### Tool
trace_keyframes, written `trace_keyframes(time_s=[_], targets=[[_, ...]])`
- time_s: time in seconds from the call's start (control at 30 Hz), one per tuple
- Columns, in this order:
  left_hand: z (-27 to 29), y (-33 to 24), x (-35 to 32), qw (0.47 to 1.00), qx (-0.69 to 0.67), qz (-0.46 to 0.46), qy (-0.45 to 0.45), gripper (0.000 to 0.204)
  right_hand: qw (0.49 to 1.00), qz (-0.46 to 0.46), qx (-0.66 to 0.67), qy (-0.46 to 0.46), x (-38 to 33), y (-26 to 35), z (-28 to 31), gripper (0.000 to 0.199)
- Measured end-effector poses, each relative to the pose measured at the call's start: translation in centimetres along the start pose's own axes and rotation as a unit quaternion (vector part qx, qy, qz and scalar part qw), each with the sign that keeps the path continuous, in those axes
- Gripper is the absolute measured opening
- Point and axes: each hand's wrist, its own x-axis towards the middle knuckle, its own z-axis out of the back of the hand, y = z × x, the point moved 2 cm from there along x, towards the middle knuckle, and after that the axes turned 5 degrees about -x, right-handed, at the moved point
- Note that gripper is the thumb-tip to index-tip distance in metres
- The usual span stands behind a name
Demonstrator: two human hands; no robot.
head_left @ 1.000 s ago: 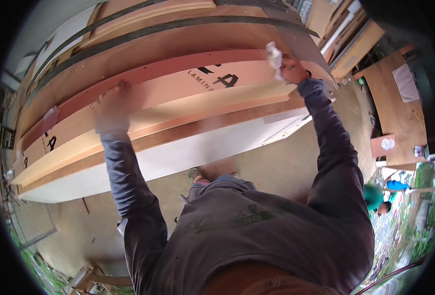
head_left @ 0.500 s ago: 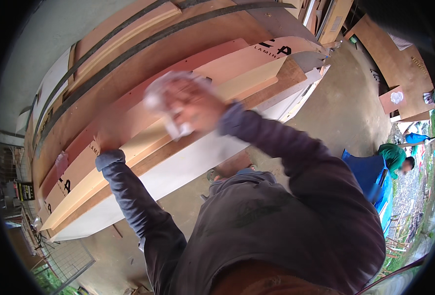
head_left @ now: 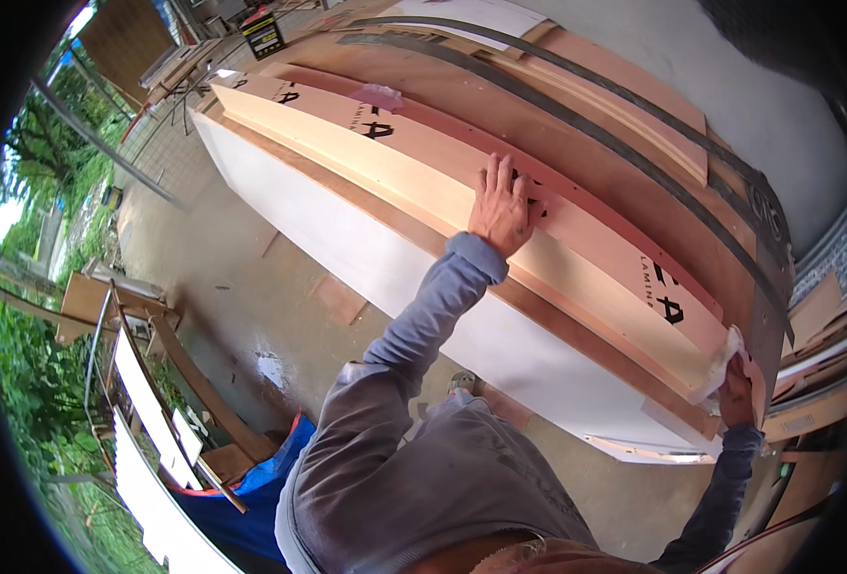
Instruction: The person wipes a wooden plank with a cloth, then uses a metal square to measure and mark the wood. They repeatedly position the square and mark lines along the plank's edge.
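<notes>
My left hand (head_left: 503, 209) rests with fingers stretched out over the top of a long pale wooden panel (head_left: 576, 225) that bears black printed letters. At the panel's right end my right hand (head_left: 737, 394) grips a white cloth (head_left: 723, 368), pressed against the wood near the corner; its fingers are partly hidden. A narrower pale wooden ledge (head_left: 366, 172) runs along the panel's near side, above a brown strip and a broad white board (head_left: 347, 253). Farther along to the left, a crumpled pinkish-white wad (head_left: 380, 97) lies on the panel's far edge.
Two dark curved strips (head_left: 576, 88) lie across the brown sheet behind the panel. Stacked boards (head_left: 820, 383) stand at the right. A blue tarp (head_left: 251, 521) and a frame with white sheets (head_left: 151, 402) are at lower left. A dark box (head_left: 263, 34) stands at the far left end.
The view has swung round toward the panel's other side. My right hand, blurred in the air with the cloth before, is now down at the panel's right end. My left hand still touches the panel.
</notes>
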Motion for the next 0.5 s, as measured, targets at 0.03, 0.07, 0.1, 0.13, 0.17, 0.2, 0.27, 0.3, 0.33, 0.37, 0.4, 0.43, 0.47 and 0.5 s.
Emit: trace_keyframes(time_s=[0.03,0.07,0.1,0.13,0.17,0.2,0.27,0.3,0.33,0.37,0.4,0.43,0.47,0.5], targets=[[0.1,0.4,-0.9,0.999,-0.030,0.012,-0.034,0.051,0.999,0.049,-0.014,0.001,2.7,3.9,1.2,0.046],[0.2,0.5,-1.6,0.999,-0.031,0.012,-0.027,0.049,0.996,0.088,0.003,0.014,6.0,8.9,1.9,0.044],[0.6,0.8,-2.3,0.999,-0.028,0.014,-0.020,0.048,0.988,0.143,0.045,0.027,9.3,14.2,2.7,0.042],[0.8,1.1,-2.5,0.999,-0.034,0.013,-0.015,0.046,0.988,0.152,-0.013,0.019,11.3,16.9,2.4,0.043],[0.9,1.3,-2.0,0.999,-0.041,-0.014,-0.022,0.045,0.983,0.185,0.002,0.002,13.4,19.2,1.7,0.042],[1.1,1.3,-1.9,0.997,-0.057,-0.038,-0.026,0.044,0.978,0.209,0.004,-0.011,15.4,21.3,0.8,0.041],[1.8,0.8,-1.7,0.995,-0.084,-0.058,-0.016,0.042,0.962,0.268,0.014,-0.051,20.0,24.9,-1.1,0.036],[1.4,1.3,-1.9,0.995,-0.077,-0.066,-0.013,0.042,0.948,0.308,0.019,-0.078,22.3,27.4,-1.9,0.031],[1.8,1.5,-2.0,0.991,-0.124,-0.051,-0.013,0.042,0.932,0.346,0.024,-0.106,24.1,29.8,-2.5,0.027],[2.2,1.6,-1.9,0.984,-0.171,-0.038,-0.008,0.042,0.924,0.363,0.026,-0.121,25.5,32.2,-2.8,0.023],[2.9,1.1,-1.7,0.972,-0.235,0.020,0.003,0.044,0.920,0.368,0.028,-0.128,26.6,34.3,-2.8,0.019],[3.8,0.9,-2.0,0.954,-0.287,0.084,0.018,0.045,0.923,0.369,0.033,-0.106,26.9,36.9,-2.0,0.018],[3.9,1.2,-2.8,0.904,-0.408,0.126,0.000,0.050,0.926,0.340,0.096,-0.132,26.0,38.9,-1.5,0.018],[4.0,1.7,-3.4,0.842,-0.511,0.173,-0.016,0.056,0.921,0.314,0.165,-0.162,25.2,40.7,-1.6,0.018]])
